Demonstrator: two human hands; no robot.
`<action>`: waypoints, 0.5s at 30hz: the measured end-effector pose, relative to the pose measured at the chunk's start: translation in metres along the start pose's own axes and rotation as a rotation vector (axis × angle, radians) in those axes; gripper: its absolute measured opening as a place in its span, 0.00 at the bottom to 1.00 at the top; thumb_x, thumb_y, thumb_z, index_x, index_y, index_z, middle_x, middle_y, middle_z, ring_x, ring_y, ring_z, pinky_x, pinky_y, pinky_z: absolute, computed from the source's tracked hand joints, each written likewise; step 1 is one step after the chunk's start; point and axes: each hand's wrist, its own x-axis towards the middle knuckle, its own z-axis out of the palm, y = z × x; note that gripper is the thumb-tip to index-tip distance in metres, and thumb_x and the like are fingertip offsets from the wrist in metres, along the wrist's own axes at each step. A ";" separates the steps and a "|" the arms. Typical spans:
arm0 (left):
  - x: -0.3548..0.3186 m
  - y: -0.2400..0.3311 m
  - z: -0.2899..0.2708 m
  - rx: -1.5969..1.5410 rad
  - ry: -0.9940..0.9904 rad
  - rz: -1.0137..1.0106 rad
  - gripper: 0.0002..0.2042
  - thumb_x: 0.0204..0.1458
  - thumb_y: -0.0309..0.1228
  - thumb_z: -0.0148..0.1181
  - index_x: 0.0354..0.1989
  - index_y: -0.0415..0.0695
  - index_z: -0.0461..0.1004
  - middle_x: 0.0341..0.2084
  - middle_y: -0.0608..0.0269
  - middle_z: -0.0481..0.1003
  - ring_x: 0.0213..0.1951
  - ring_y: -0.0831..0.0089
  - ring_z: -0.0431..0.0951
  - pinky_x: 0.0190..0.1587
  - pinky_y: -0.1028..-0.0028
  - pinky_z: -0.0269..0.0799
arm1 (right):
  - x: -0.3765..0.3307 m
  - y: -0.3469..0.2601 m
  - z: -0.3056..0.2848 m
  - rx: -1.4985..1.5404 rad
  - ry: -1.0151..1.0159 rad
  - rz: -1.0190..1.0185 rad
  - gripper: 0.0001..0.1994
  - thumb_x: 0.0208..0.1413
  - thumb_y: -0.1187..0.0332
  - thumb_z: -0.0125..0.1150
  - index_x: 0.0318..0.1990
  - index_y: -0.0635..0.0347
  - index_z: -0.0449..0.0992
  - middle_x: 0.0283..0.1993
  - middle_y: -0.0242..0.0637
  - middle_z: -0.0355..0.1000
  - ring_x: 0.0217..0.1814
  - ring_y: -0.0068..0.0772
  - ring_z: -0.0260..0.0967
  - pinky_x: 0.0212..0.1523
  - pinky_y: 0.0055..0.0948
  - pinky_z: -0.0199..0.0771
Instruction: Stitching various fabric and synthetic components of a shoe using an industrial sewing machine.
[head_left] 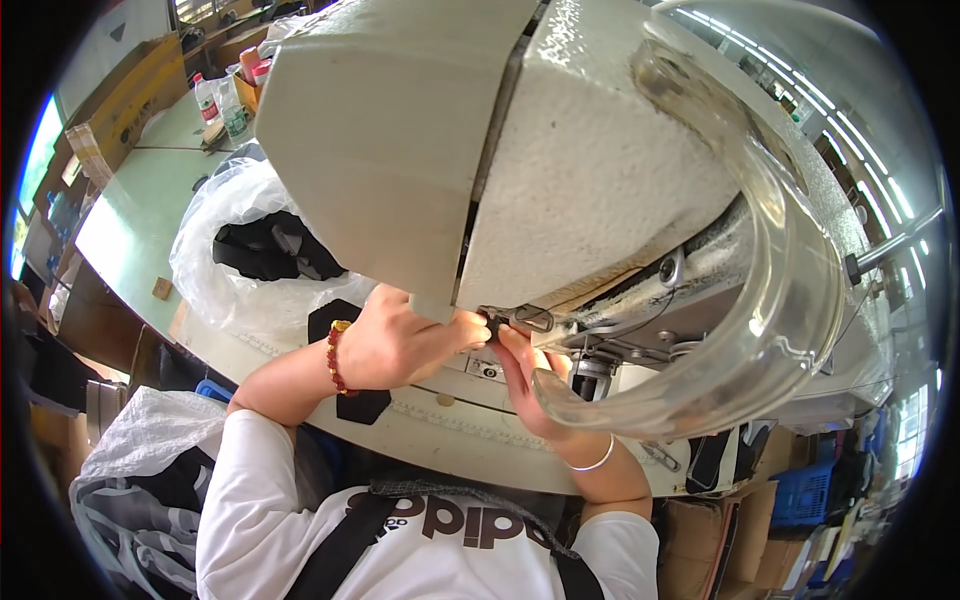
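Observation:
My left hand (388, 342), with a beaded bracelet at its wrist, is closed in a pinch at the needle area of a large off-white sewing machine (610, 150). Between its fingertips and those of my right hand (533, 375) is a small black piece (493, 326), perhaps fabric; its shape is mostly covered. The right hand, with a pale bangle at its wrist, also pinches it, close to the metal plate (487, 370). Flat black pieces (364, 406) lie on the table beneath my left wrist. The machine head hides the needle.
A curved clear plastic guard (790, 330) arches beside my right hand. Left of the machine, a clear plastic bag (200, 255) holds black fabric (265, 248). Small scissors-like metal snips (660, 456) lie at the table's near right edge. Bottles (206, 100) stand far left.

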 end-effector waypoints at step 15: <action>-0.015 0.009 0.007 0.114 -0.059 -0.045 0.14 0.39 0.26 0.74 0.37 0.45 0.83 0.37 0.67 0.81 0.37 0.65 0.80 0.33 0.66 0.75 | -0.066 0.037 0.026 1.437 -0.020 0.963 0.19 0.72 0.69 0.56 0.66 0.63 0.68 0.67 0.38 0.70 0.69 0.29 0.66 0.77 0.32 0.62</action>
